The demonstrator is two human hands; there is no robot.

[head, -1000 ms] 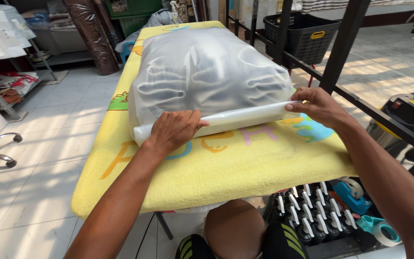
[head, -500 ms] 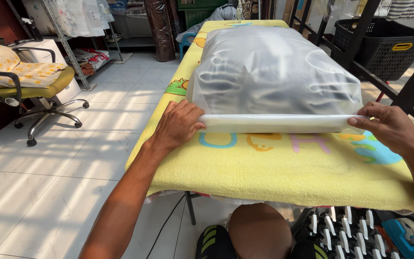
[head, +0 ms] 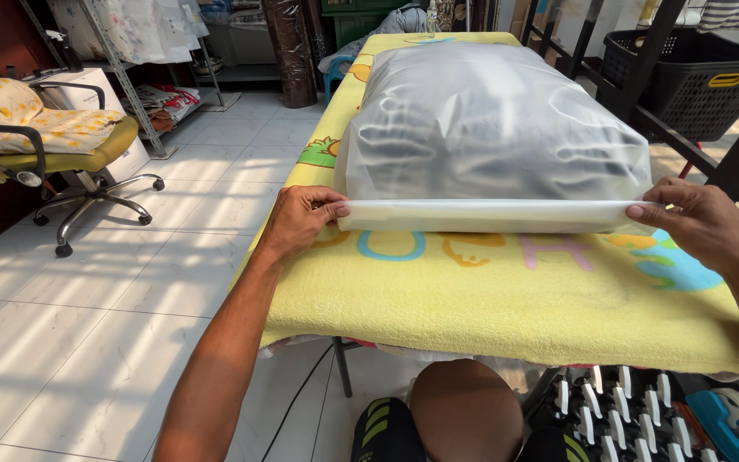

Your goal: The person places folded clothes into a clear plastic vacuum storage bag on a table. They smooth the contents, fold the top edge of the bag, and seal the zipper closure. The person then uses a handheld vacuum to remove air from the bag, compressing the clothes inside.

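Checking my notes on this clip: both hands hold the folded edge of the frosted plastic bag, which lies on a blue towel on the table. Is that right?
Not quite: the head view shows a yellow towel, not blue. The left hand and right hand do hold the frosted plastic bag by its folded edge.

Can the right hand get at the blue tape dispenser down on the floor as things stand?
Probably not directly: the right hand grips the frosted plastic bag's folded edge on top of the yellow padded table, and that tabletop lies between it and the blue tape dispenser below.
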